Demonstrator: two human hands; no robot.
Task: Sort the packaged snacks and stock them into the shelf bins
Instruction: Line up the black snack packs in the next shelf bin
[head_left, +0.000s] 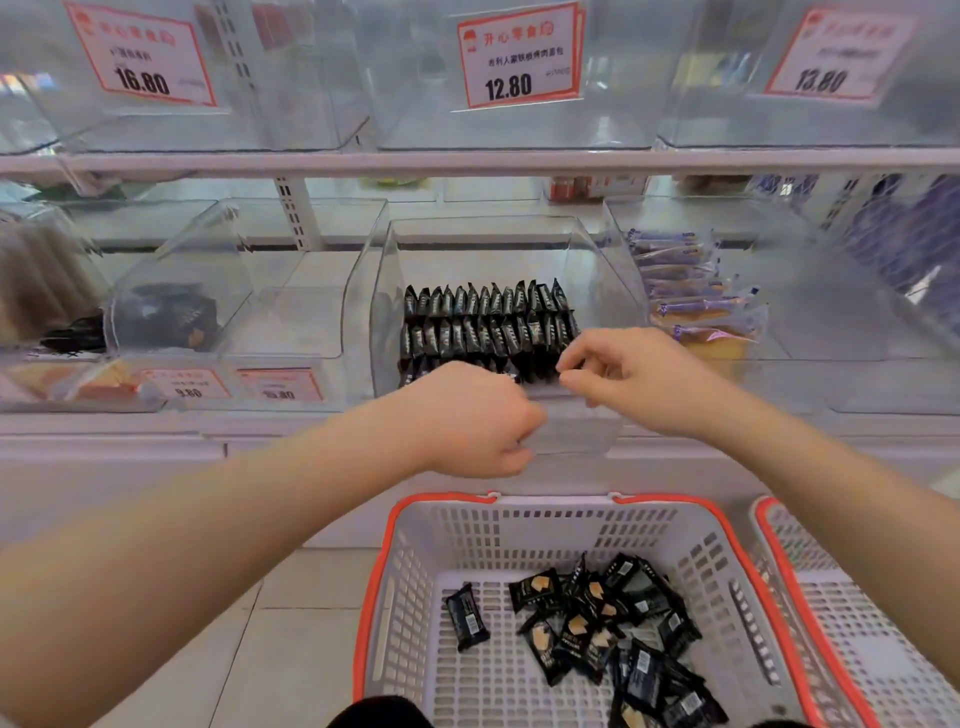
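Shop shelf (467, 161) of clear bins: left hand (475, 421) fisted at the bin (498, 244), grip unclear; right hand (623, 374) pinches a packet (540, 364); slot it upright, matching rows

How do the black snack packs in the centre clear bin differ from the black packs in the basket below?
The packs in the clear bin stand on edge in tidy rows, while the packs in the basket lie loose in a jumbled heap. The bin packs show only thin edges; several basket packs lie flat, showing an orange picture or a barcode. One basket pack lies apart to the left. Both groups have black wrappers.
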